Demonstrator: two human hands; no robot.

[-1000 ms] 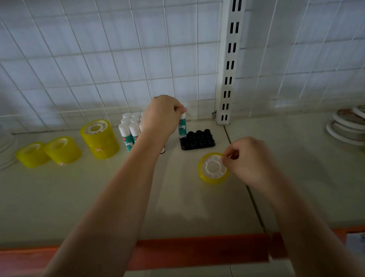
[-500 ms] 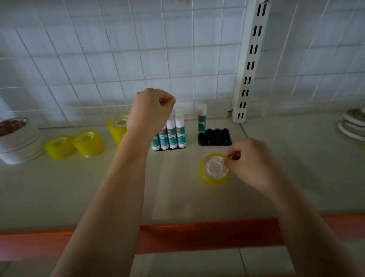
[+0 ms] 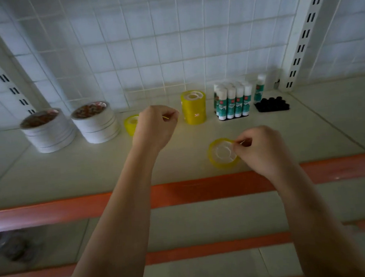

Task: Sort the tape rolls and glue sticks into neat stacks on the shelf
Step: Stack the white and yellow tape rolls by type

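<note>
While my right hand (image 3: 263,151) pinches the rim of a yellow tape roll (image 3: 222,153) with the thumb and first fingers, the roll lies flat on the shelf (image 3: 92,165), near the orange front edge (image 3: 203,189). Its white core faces up to me. My left hand (image 3: 154,125) is further back and to the left, above the shelf, with the fingers curled in. Between its fingertips I see something thin and yellowish, but it is too small to say what it is, so I cannot tell if this hand holds something.

Just behind my left hand lies a small yellow tape roll (image 3: 131,123), partly hidden by the hand. To the right of it stands a tall stack of yellow tape rolls (image 3: 194,108), upright and near the back of the shelf. Just beside this stack, on the right, a group of glue sticks (image 3: 232,103) stands close together in rows, with white caps and green labels. One more glue stick (image 3: 259,89) stands alone a little to the right, behind a black tray (image 3: 272,107) with round holes.

On the left part of the shelf are two stacks of wide white tape rolls (image 3: 47,131), side by side. Behind everything is a white wire grid (image 3: 148,42), between two white posts with slots (image 3: 302,35).
</note>
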